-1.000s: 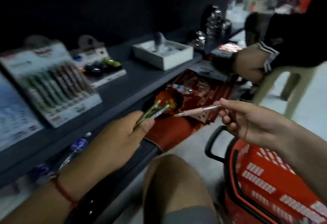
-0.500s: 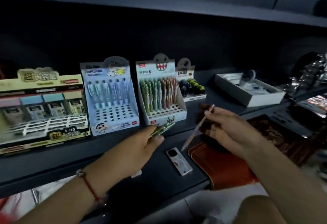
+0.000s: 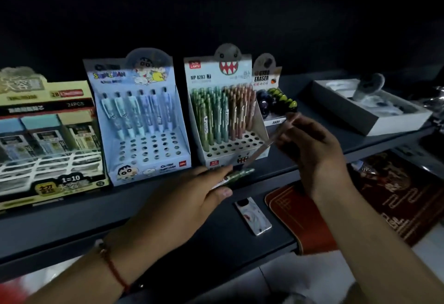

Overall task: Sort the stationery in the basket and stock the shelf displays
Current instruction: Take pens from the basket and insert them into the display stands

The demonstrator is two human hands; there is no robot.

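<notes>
My left hand grips a small bunch of green pens just below the shelf's front edge. My right hand pinches one pink pen, held slanted with its tip down near the front right corner of the white monster-face pen display. That display holds several green and pink pens upright, and its front rows of holes are open. A blue cartoon pen display stands to its left with one back row of pens.
A yellow refill display stands at the far left of the dark shelf. An eraser display and a white open box sit to the right. A small white case and red packets lie on the lower ledge.
The view swung from the red basket and floor up to the shelf displays. Both hands rose toward the monster-face display, and the pink pen turned from level to steeply slanted.
</notes>
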